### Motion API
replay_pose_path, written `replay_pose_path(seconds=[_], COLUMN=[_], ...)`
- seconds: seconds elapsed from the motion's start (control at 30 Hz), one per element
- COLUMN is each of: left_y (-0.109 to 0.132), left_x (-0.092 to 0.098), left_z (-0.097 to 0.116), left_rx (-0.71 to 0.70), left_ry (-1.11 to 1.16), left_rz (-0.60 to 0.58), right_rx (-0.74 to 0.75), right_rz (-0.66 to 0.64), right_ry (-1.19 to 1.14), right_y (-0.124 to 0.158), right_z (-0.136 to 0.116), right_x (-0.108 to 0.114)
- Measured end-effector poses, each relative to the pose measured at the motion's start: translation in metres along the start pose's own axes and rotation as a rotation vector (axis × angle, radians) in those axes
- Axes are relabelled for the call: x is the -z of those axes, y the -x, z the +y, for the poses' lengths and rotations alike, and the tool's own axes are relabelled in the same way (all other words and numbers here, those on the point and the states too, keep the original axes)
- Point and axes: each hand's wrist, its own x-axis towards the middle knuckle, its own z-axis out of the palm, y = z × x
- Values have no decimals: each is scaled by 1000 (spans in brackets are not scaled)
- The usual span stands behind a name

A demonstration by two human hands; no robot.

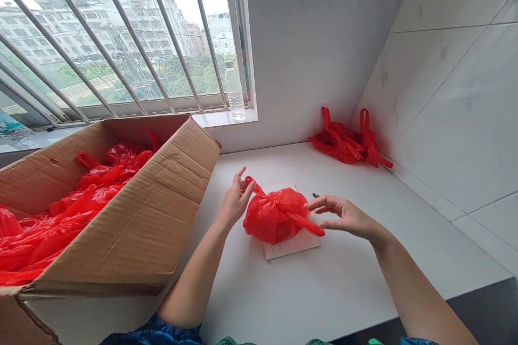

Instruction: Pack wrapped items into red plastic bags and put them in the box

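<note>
A red plastic bag (270, 218), knotted at its top and rounded with contents I cannot see, rests on a white booklet or pad (292, 247) on the white tabletop. My left hand (235, 198) is at the bag's left side, thumb and fingers closed on one handle end. On the other side my right hand (343, 215) has its fingers apart, the fingertips close to the bag's right edge and its second handle end. Whether they touch the plastic I cannot tell. A small dark object, perhaps a pen (315, 195), shows just behind the bag.
To the left stands a big open cardboard box (162, 194) full of red plastic bags (87, 202). More red bags (343, 143) lie in the back right corner against the wall. A clear plastic bottle (234, 91) stands on the sill of the barred window.
</note>
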Motion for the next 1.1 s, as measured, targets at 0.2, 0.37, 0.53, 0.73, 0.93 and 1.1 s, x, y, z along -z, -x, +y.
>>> replay_pose_path(seconds=[0.2,0.37,0.53,0.73,0.93,1.1], left_y=[44,51,52,55,61,67], left_x=[-17,-47,-59,-63,-66,-46], left_z=[20,8,-15,-21,-27,-1], left_rx=[-276,-364,-380,-360,-342,-329], left_ry=[-303,-571,-666,-638,-544,-411], left_rz=[-281,-284,-259,-290,-282,-274], right_rx=[207,214,232,245,228,384], right_rz=[108,99,149,141,117,101], right_ry=[504,746,821,826,790,595], right_y=[-33,-63,-66,-65,-62,-53], right_z=[18,35,51,59,65,35], right_x=[-42,-83,-88,-93,-99,-85])
